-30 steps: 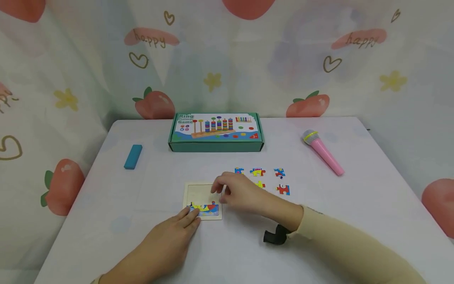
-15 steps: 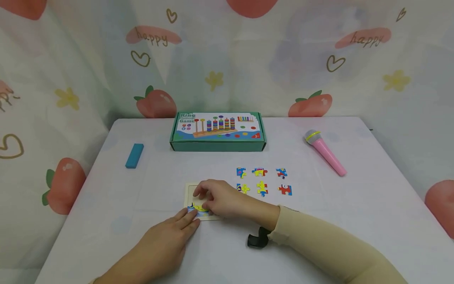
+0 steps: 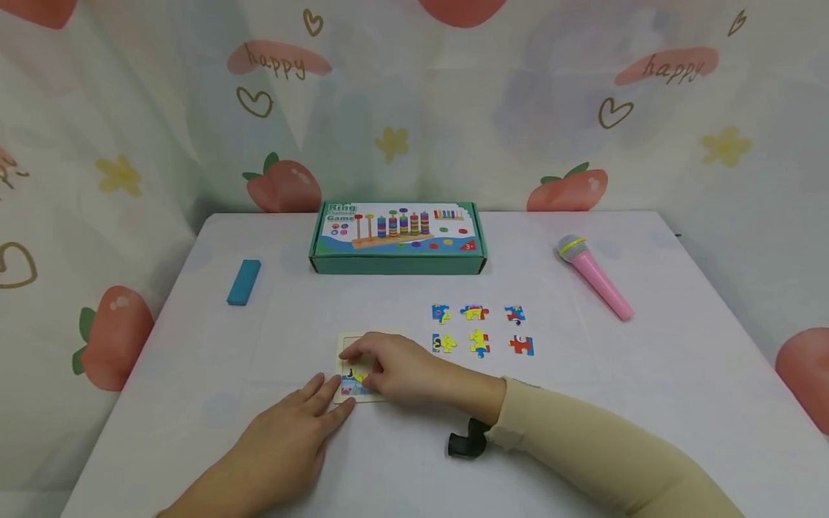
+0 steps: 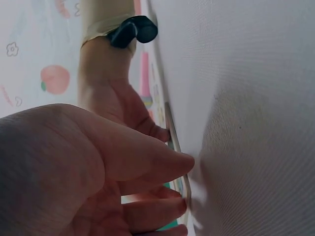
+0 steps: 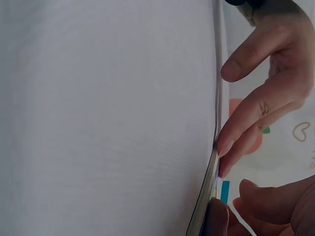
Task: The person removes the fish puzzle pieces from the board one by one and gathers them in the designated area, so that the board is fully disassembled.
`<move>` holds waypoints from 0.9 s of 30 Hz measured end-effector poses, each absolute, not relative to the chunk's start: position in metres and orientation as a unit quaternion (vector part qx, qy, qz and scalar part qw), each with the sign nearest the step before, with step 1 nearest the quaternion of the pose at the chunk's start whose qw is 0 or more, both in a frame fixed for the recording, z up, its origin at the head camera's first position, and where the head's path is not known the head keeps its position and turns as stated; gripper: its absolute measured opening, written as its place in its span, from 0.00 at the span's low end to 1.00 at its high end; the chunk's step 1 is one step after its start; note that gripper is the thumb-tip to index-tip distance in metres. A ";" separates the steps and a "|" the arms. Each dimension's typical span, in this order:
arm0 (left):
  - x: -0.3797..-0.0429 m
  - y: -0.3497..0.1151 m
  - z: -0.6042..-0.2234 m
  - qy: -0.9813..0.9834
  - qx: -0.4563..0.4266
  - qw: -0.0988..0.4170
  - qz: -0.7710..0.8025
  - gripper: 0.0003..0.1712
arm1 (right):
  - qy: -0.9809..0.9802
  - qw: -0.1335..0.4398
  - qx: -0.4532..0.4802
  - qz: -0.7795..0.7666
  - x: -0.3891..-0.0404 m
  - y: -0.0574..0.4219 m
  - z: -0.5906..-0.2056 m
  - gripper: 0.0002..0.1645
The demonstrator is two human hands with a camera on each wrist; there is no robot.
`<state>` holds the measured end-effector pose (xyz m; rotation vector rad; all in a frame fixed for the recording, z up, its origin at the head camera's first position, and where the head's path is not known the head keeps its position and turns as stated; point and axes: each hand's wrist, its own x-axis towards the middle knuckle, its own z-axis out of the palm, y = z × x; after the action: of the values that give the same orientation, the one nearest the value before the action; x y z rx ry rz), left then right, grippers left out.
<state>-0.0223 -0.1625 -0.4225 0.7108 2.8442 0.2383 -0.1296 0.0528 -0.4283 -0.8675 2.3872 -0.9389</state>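
A small square puzzle board (image 3: pixel 347 337) with a pale rim lies on the table in the head view. Joined picture pieces (image 3: pixel 352 385) fill its front part; the rest of them is covered by a hand. My left hand (image 3: pixel 288 439) rests at the board's front left corner, fingers fairly straight and touching the edge. Over the board my right hand (image 3: pixel 408 370) is bent, thumb at the pieces and forefinger near the left rim, with a gap between them. Nothing shows in its grasp. In the right wrist view the right thumb (image 5: pixel 218 216) touches the board's edge.
Several loose jigsaw pieces (image 3: pixel 479 343) lie in two rows to the right of the board. Behind stands a green game box (image 3: pixel 398 265). A blue block (image 3: pixel 244 283) lies at the left, a pink toy microphone (image 3: pixel 599 284) at the right.
My right hand has moved left, from the board's right side to over its left part. My left fingers have slid slightly left off the pieces to the board's edge.
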 end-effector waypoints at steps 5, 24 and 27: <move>-0.023 -0.162 -0.422 0.961 0.240 0.104 0.088 0.27 | 0.858 0.224 -0.309 -0.344 -0.129 0.053 -0.430 0.27; -0.024 -0.165 -0.427 0.961 0.247 0.079 0.096 0.31 | 0.874 0.231 -0.269 -0.332 -0.132 0.039 -0.428 0.14; -0.023 -0.165 -0.427 0.961 0.243 0.079 0.101 0.31 | 0.878 0.227 -0.264 -0.328 -0.130 0.037 -0.428 0.12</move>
<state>-0.0233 -0.1649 -0.4269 0.7284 2.8781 0.3020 -0.1305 0.0371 -0.4277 -0.7286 2.4199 -0.9053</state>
